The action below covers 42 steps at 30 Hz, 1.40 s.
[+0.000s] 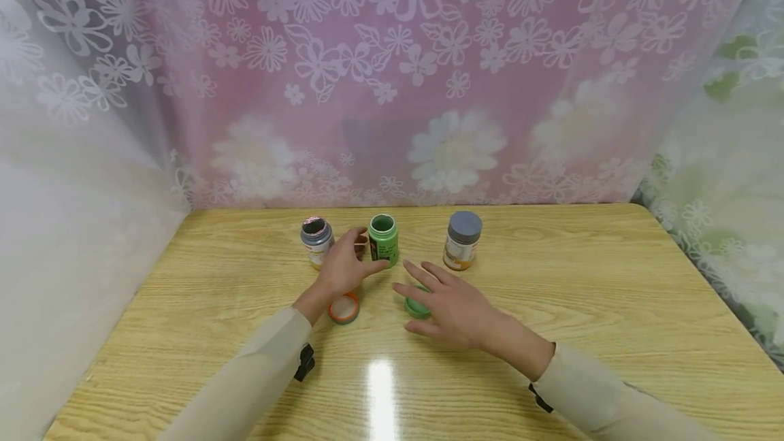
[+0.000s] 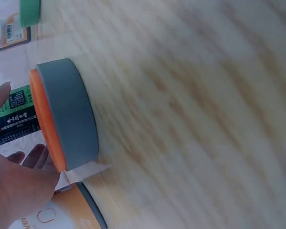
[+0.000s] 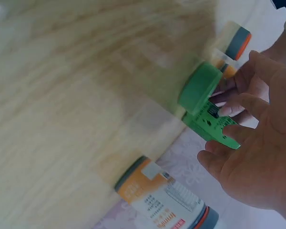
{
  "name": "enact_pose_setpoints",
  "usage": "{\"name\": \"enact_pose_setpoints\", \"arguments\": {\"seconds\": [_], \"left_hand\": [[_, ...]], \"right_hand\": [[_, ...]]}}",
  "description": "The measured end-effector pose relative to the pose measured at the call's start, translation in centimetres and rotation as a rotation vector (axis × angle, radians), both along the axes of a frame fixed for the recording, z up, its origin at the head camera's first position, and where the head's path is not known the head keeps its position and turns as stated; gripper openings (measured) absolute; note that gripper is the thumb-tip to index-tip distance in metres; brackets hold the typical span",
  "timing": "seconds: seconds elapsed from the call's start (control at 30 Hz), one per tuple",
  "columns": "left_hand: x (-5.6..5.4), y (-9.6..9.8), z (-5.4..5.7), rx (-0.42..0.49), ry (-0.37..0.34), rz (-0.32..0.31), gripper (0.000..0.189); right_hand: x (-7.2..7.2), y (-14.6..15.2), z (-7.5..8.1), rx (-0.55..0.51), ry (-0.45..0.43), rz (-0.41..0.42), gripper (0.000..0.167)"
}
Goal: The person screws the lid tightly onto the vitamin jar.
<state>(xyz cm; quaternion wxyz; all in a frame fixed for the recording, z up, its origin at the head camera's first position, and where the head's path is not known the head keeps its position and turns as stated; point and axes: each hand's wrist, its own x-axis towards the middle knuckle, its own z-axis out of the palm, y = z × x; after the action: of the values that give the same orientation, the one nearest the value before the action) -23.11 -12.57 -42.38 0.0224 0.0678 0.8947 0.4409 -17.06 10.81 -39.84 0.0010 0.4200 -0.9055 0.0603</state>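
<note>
My left hand reaches beside an uncapped green bottle, thumb and fingers apart. In the left wrist view, the bottle's dark label shows beyond the gap between them. To that hand's left stands an uncapped white-and-orange bottle with a grey neck and torn foil at its mouth. A grey cap with an orange inner ring lies below the left wrist. Over a green cap, my right hand hovers with spread fingers, holding nothing; it hides part of that cap.
A white-and-orange bottle with its grey lid on stands right of the green one, near the back edge. All stand on a wooden table. A pink flowered curtain hangs behind, and pale flowered cloth hangs at the right.
</note>
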Motion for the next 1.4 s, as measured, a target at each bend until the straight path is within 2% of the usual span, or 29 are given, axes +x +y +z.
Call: {"name": "enact_pose_setpoints", "arguments": {"seconds": [0.27, 0.53, 0.87, 1.1, 1.4], "left_hand": [[-0.9, 0.4, -0.1, 0.117, -0.026, 0.028, 0.08], [-1.5, 0.7, 0.2, 0.123, -0.053, 0.011, 0.076], [-2.1, 1.1, 0.3, 0.002, -0.059, -0.004, 0.058], [-2.3, 1.4, 0.4, -0.08, -0.077, -0.006, 0.056], [-2.5, 1.2, 0.3, -0.093, -0.077, -0.021, 0.052]], "right_hand": [[-0.1, -0.3, -0.9, -0.003, -0.054, 0.016, 0.059], [-0.3, -0.4, -1.1, 0.001, -0.076, 0.0, 0.057], [-0.9, -0.4, -1.3, -0.022, -0.122, 0.015, 0.053], [-1.4, -0.4, -1.1, -0.037, -0.188, 0.034, 0.052], [-2.0, -0.5, -0.7, -0.026, -0.26, 0.049, 0.046]]}}
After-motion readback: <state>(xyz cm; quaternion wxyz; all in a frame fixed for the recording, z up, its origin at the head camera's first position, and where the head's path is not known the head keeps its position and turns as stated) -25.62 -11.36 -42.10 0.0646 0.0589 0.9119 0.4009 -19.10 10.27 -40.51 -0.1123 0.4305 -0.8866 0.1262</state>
